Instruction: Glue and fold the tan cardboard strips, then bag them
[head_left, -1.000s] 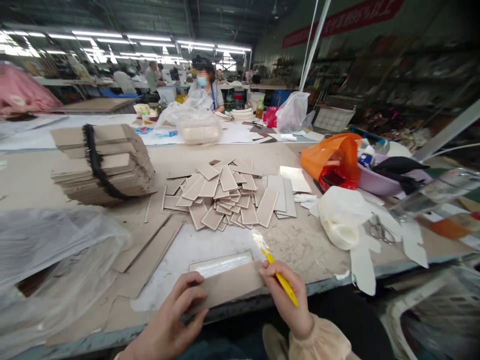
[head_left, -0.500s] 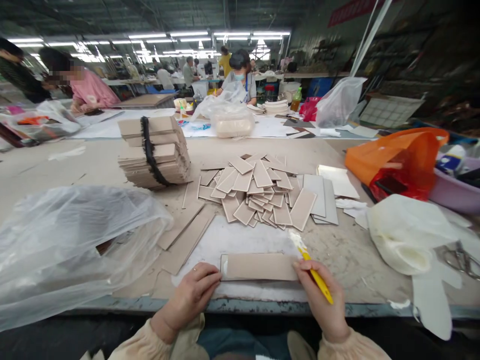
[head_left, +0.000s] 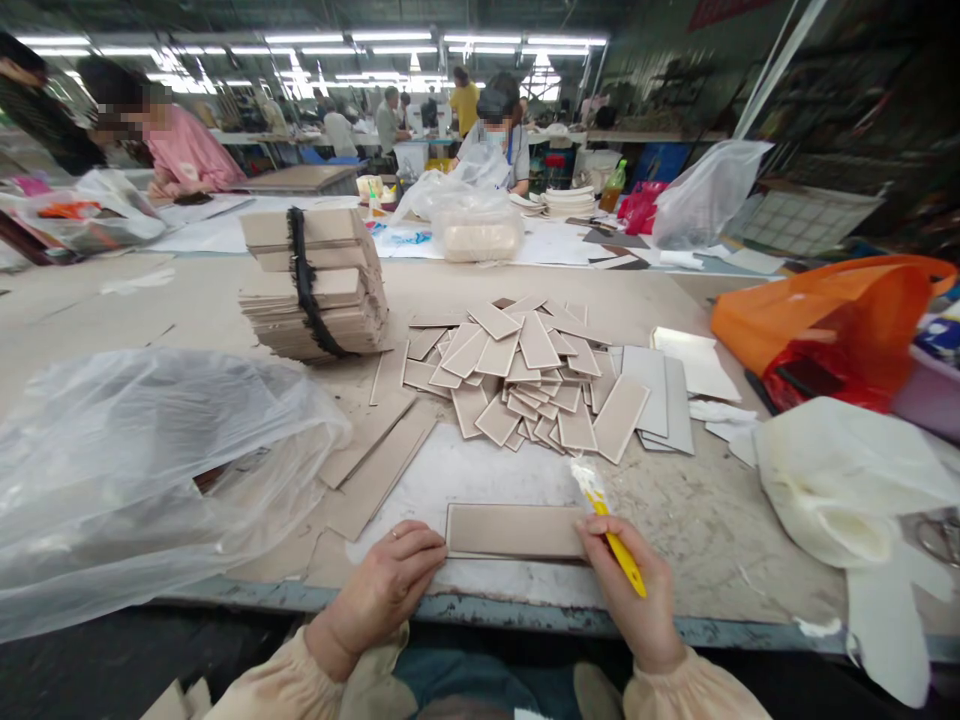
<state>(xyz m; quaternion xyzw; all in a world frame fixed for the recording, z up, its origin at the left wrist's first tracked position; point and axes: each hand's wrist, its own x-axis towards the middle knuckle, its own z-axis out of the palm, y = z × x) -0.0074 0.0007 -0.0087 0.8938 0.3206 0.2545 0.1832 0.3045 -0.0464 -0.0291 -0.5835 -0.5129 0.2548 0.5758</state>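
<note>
A long beige strip of board [head_left: 517,531] with a narrow pale margin lies crosswise in front of me on a white sheet [head_left: 420,467]. Pressed together, the fingers of my left hand [head_left: 394,590] pinch the strip's left end at its lower corner. My right hand [head_left: 630,580] grips a yellow-handled brush [head_left: 621,553], its bristles coated in white paste and pointing away from me. The thumb and fingertips of that same hand touch the strip's right end. Just beyond is a loose pile of smaller beige rectangles [head_left: 525,370] with pale edges.
A bundle of boards [head_left: 337,285] tied with a black band stands at back left. Clear plastic sheeting [head_left: 150,470] covers the left side. Grey boards [head_left: 664,395], an orange bag [head_left: 817,310] and a whitish plastic container [head_left: 832,480] are at right. Co-workers sit across the tables.
The strip's right end, slightly raised before, now lies flatter, and its beige layer reaches nearer the left edge. My right hand has shifted a little left with the brush. The view has moved slightly.
</note>
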